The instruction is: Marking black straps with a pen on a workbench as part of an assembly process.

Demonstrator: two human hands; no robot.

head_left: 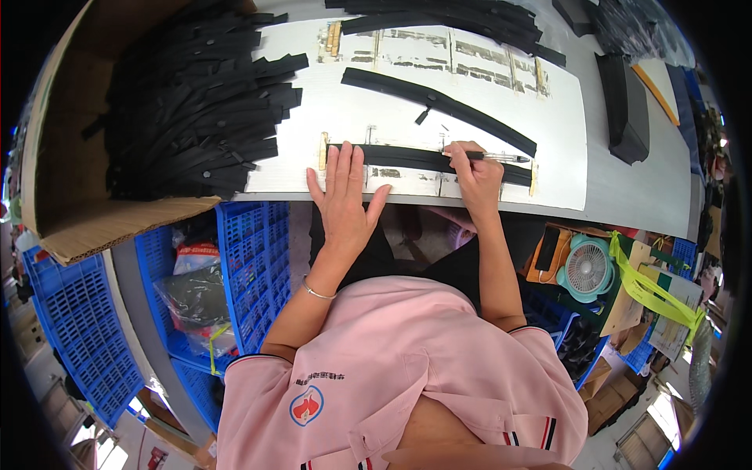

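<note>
A black zipper strip (403, 159) lies lengthwise along the near edge of a white board (565, 176) marked with dark lines. My left hand (342, 205) rests flat over its left end, fingers spread and pointing away from me. Toward its right part, my right hand (478, 185) grips a pen (507, 157), its tip close to the strip's upper edge. Slanting across the board just beyond is a second black zipper (470, 116), its puller hanging off the middle. Small tan pieces sit on the board at both ends of the near strip.
On the left, a cardboard box (117, 231) lies beside a large heap of black zippers (196, 110). More strips (462, 17) lie along the far side. A folded black piece (627, 110) rests at right. Blue crates (254, 266) and a small fan (587, 267) are below the table.
</note>
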